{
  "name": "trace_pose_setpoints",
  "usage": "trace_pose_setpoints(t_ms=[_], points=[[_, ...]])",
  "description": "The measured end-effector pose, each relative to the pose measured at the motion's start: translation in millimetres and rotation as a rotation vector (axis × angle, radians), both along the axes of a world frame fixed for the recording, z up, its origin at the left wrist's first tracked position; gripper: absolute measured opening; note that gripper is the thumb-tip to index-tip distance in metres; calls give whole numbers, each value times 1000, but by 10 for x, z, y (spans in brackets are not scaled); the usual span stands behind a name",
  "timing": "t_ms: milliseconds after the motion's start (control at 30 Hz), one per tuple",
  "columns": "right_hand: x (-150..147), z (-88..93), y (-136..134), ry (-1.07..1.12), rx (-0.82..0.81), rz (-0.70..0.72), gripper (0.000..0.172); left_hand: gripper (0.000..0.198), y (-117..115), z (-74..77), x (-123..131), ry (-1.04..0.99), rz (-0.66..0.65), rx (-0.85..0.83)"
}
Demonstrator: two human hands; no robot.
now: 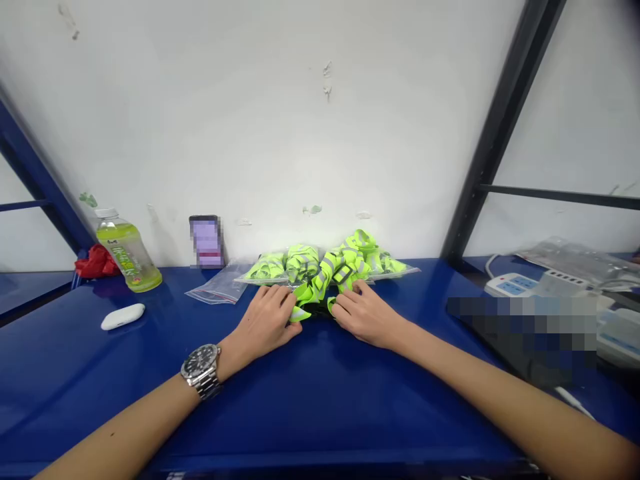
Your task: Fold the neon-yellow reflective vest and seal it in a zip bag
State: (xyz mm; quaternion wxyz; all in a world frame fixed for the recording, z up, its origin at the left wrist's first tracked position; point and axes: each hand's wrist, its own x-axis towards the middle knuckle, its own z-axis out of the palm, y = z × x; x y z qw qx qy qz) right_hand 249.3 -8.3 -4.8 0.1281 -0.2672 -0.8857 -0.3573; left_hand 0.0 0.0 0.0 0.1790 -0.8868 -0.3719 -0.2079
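A tangle of fluorescent yellow-green reflective strap (327, 270) with a dark buckle lies in the middle of the blue table. My left hand (270, 313), with a metal watch on its wrist, is closed on one piece of the strap at the near left of the tangle. On the other side, my right hand (367, 313) pinches another strap piece between curled fingers. Some black material shows between the hands. Behind them, clear plastic bags (267, 267) hold more rolled yellow-green straps.
To the left are a drink bottle (127, 250), red cloth (97, 262), a white earphone case (123, 317), a phone (207, 241) leaning on the wall, and a flat clear bag (220, 283). Power strips (525, 285) and a blurred-out dark object (525, 340) lie right.
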Motion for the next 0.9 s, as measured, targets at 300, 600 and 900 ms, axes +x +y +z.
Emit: trace_pose_setpoints(t_ms=[300, 600, 900], points=[[20, 5, -40, 161, -429, 141, 17, 25, 154, 1, -83, -42, -113, -195], [129, 11, 141, 889, -929, 121, 26, 39, 505, 83, -315, 77, -108, -5], [78, -9, 239, 1086, -1008, 24, 33, 50, -36, 285, 127, -59, -292, -6]])
